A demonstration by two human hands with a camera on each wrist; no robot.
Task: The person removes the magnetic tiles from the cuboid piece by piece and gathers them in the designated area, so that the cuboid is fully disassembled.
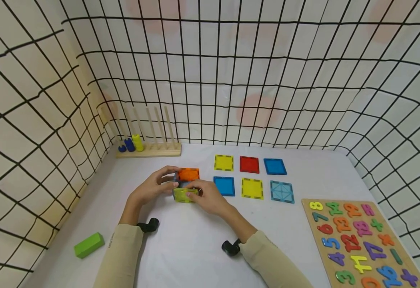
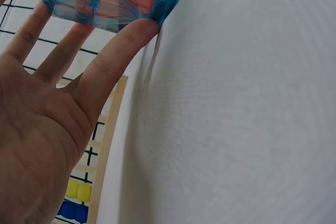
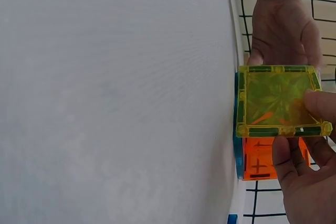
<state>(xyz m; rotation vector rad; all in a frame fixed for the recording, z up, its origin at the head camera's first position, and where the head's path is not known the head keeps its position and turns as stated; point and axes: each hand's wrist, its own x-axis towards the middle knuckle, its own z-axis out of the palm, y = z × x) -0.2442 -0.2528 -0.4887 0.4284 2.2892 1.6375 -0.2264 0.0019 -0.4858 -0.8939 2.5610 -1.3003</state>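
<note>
A box of translucent tiles stands on the white surface between two hands. At its 9 o'clock, the left hand rests outstretched fingers against the blue tile, apparently bracing that wall. From 4 o'clock, the right hand pinches the yellow tile on the 6 o'clock side, likely keeping it aligned. Six flat tiles lie at 3 o'clock, probably spread there for easy reach.
</note>
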